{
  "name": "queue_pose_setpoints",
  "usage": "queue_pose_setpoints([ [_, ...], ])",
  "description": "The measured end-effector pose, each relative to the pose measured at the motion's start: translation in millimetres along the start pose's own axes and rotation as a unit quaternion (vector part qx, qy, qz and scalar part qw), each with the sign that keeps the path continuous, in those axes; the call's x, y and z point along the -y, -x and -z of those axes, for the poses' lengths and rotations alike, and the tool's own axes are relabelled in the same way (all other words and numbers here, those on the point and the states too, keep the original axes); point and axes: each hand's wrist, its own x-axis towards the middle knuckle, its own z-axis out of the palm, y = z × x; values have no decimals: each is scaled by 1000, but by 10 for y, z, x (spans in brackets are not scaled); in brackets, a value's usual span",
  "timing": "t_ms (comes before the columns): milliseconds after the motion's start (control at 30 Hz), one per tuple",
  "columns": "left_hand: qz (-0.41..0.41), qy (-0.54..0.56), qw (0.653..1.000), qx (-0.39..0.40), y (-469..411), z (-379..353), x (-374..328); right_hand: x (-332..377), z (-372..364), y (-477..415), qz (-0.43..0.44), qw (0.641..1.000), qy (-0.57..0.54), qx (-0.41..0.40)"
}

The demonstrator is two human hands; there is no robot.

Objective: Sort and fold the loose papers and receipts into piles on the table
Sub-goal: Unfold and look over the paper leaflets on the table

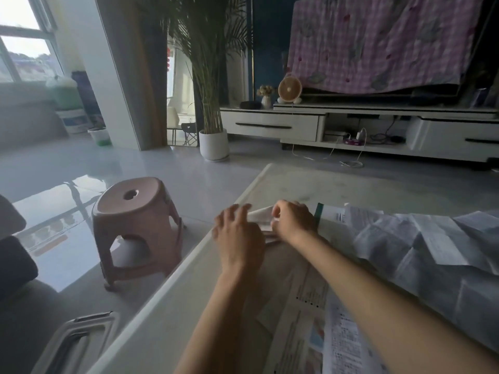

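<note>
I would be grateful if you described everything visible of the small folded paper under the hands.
The folded paper is small, whitish and creased into several thin layers. It lies on the table, near its left edge. The left hand presses its left end with spread fingers. The right hand pinches its right side and hides much of it.

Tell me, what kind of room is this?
Probably a home living room: a low white TV cabinet along the wall, a tall potted plant on the floor, and a pink plastic stool beside the table strewn with papers.
</note>
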Motion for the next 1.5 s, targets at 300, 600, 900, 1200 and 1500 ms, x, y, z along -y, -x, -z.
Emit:
queue_pose_setpoints([
  [300,-114,-136,973,150,39,-152,-29,-514,951,247,-4,982,-186,-27],
  [600,-153,-136,967,150,-186,-427,-276,-1225,1355,868,-21,990,-137,26],
  [900,-194,-95,970,113,-82,-166,-405,-1311,1231,1374,-13,984,60,164],
  [1200,-108,209,969,76,827,186,-915,-1103,1468,1482,11,998,5,-55],
  [1500,81,518,777,350,1061,742,-1105,-729,2362,1771,-53,788,-613,-1],
])
